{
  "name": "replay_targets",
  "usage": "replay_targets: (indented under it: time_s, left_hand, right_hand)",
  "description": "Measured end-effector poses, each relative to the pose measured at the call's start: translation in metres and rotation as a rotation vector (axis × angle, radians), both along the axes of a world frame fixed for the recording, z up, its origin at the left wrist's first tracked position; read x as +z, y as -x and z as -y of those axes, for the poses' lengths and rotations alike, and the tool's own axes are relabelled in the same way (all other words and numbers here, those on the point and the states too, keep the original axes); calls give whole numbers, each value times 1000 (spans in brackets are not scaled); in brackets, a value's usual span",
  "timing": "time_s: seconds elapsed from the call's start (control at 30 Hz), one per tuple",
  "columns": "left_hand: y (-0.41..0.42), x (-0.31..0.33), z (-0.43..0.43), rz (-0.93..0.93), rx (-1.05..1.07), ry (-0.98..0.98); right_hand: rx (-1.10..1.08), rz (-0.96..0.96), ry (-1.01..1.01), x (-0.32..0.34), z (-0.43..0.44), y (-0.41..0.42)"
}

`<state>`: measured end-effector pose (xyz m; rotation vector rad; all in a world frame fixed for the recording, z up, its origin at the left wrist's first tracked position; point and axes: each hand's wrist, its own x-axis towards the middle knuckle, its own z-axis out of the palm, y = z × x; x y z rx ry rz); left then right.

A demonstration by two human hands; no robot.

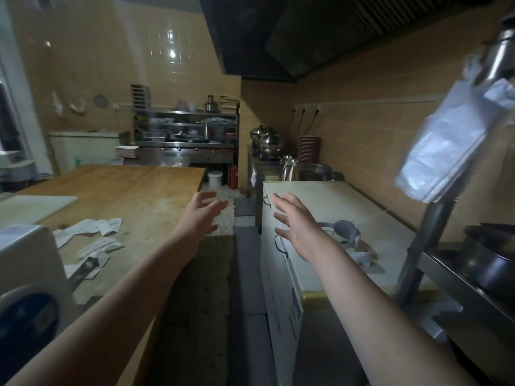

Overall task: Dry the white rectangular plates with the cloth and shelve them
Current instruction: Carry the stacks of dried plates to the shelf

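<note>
Plates (126, 151) lie well beyond left hand (202, 215), right hand (295, 227).

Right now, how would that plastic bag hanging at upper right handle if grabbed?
Probably floppy: the plastic bag hangs crumpled and translucent. Likely very light, being thin film. Hung from the steel post, it would probably swing rather than resist a push.

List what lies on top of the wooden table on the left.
A white board and crumpled papers lie on the table. The white machine and the left forearm hide its near part, so what lies there cannot be told.
</note>
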<state>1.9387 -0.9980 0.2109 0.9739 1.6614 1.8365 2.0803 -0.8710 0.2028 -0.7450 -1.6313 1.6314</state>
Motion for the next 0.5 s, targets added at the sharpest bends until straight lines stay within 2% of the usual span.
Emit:
replay_targets:
  time_s: [0.27, 0.5]
  left_hand:
    - [77, -16, -101, -7, 6, -20]
    - [149, -1, -217, 5, 44, -50]
  right_hand:
    - [28, 28, 2, -20, -108, 77]
    - [80, 52, 12, -12, -223, 159]
